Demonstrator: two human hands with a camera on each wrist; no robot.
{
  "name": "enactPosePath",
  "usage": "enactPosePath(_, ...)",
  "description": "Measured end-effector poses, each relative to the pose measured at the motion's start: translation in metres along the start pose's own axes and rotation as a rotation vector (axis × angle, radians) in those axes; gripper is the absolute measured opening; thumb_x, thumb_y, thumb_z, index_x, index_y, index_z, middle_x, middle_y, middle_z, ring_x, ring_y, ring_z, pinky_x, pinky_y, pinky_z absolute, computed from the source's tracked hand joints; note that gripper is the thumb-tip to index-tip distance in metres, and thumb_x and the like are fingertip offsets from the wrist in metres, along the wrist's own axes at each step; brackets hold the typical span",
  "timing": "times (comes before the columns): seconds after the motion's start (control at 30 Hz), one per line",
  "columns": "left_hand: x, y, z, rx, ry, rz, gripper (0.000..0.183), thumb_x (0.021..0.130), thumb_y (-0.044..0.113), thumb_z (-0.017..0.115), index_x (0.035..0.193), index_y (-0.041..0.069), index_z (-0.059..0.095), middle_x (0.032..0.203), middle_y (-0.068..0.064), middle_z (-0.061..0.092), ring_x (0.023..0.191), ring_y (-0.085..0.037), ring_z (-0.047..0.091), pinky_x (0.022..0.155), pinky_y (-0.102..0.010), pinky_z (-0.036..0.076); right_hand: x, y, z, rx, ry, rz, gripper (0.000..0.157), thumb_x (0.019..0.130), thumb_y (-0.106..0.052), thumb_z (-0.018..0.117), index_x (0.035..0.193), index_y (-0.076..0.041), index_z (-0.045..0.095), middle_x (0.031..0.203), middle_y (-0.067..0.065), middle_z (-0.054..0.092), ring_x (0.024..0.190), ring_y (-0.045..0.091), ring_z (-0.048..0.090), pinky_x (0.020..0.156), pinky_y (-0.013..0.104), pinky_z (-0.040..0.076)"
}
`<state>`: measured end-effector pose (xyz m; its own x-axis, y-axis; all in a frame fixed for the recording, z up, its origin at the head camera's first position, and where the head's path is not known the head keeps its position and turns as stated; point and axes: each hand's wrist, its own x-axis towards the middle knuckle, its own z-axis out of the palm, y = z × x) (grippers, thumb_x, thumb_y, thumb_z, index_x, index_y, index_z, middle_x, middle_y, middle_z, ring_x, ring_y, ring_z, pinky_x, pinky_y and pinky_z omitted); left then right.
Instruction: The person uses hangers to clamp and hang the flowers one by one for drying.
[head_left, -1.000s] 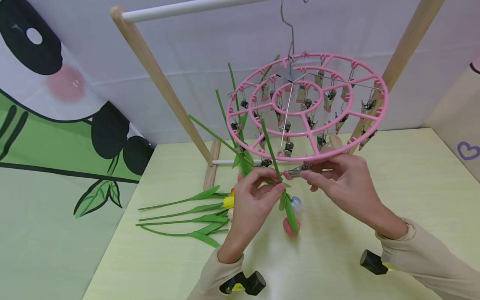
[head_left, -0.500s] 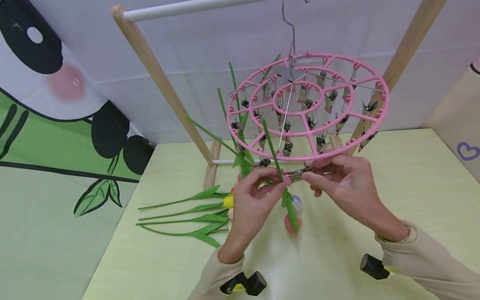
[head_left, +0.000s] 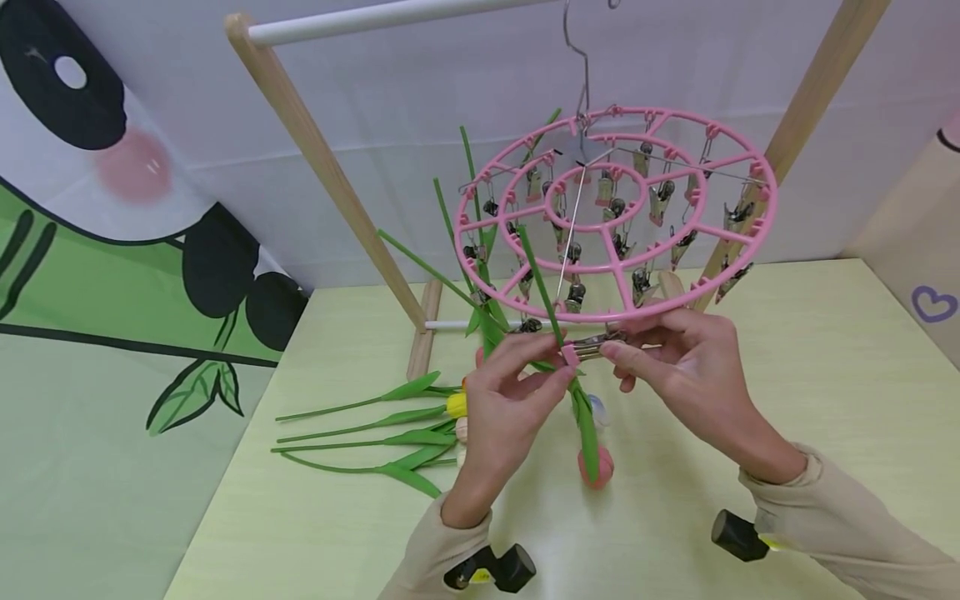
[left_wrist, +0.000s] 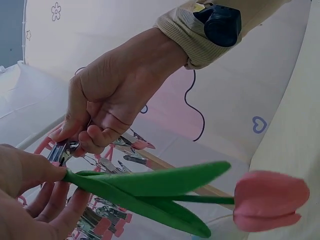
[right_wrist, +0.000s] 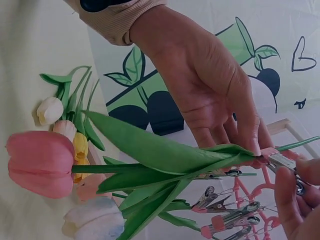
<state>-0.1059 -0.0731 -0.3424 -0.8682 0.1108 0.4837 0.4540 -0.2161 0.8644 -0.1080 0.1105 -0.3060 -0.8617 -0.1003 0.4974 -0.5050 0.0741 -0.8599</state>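
Note:
My left hand (head_left: 510,408) pinches the green stem of a pink artificial tulip (head_left: 596,467), whose flower hangs down. My right hand (head_left: 690,367) grips a metal clip (head_left: 592,343) by its handles at the front rim of a round pink clip hanger (head_left: 621,279). The clip's pink-tipped end lies at the stem, right by the left fingertips; in the right wrist view the clip (right_wrist: 281,161) overlaps the stem just above the leaves. Several other clips dangle from the hanger. More tulip stems (head_left: 427,267) hang at its left side, and a pale blue-white tulip (right_wrist: 95,220) shows behind the pink one.
A wooden rack (head_left: 322,167) with a white top bar (head_left: 390,12) carries the hanger by its metal hook (head_left: 576,46). Several loose tulips (head_left: 375,444) lie on the pale table (head_left: 300,533), left of my left hand. A printed cloth (head_left: 150,275) stands behind.
The clip has turned, and its pink tip has come to the stem at my left fingertips. The held tulip's flower has swung slightly right and down.

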Motion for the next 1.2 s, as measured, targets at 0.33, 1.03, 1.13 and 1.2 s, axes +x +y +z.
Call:
enactPosePath(0.33, -0.002, -0.002, 0.002, -0.022, -0.01, 0.024, 0.034, 0.077, -0.015, 0.068, 0.11, -0.016, 0.061, 0.119, -0.019, 0.053, 0.095, -0.022, 0.058, 0.08, -0.042, 0.056, -0.007, 0.004, 0.002, -0.005, -0.016, -0.002, 0.016, 0.076, 0.016, 0.068, 0.089, 0.008, 0.064, 0.078, 0.008, 0.064, 0.05, 0.016, 0.06, 0.05, 0.024, 0.055)
enactPosePath(1.03, 0.0, 0.001, 0.0, 0.085, 0.004, 0.023, 0.023, 0.079, -0.011, 0.067, 0.102, -0.01, 0.066, 0.109, -0.017, 0.058, 0.092, -0.035, 0.058, 0.077, -0.038, 0.057, -0.012, 0.008, -0.006, -0.111, -0.072, 0.095, 0.029, 0.08, 0.007, 0.069, 0.109, 0.004, 0.063, 0.096, 0.01, 0.064, 0.071, 0.02, 0.065, 0.056, 0.032, 0.058)
enactPosePath(1.13, 0.0, 0.002, -0.001, 0.091, 0.004, 0.019, 0.022, 0.079, -0.011, 0.066, 0.102, -0.009, 0.066, 0.107, -0.016, 0.059, 0.092, -0.032, 0.059, 0.078, -0.039, 0.057, -0.012, 0.009, -0.008, -0.115, -0.073, 0.103, 0.03, 0.081, 0.008, 0.068, 0.11, 0.003, 0.063, 0.099, 0.01, 0.063, 0.073, 0.019, 0.066, 0.057, 0.032, 0.058)
enactPosePath(1.2, -0.001, 0.002, -0.002, 0.09, 0.003, 0.014, 0.021, 0.08, -0.01, 0.065, 0.101, -0.009, 0.066, 0.106, -0.015, 0.059, 0.091, -0.032, 0.06, 0.078, -0.039, 0.057, -0.011, 0.008, -0.009, -0.119, -0.076, 0.112, 0.03, 0.082, 0.007, 0.068, 0.11, 0.003, 0.063, 0.101, 0.01, 0.063, 0.075, 0.019, 0.066, 0.058, 0.033, 0.058)
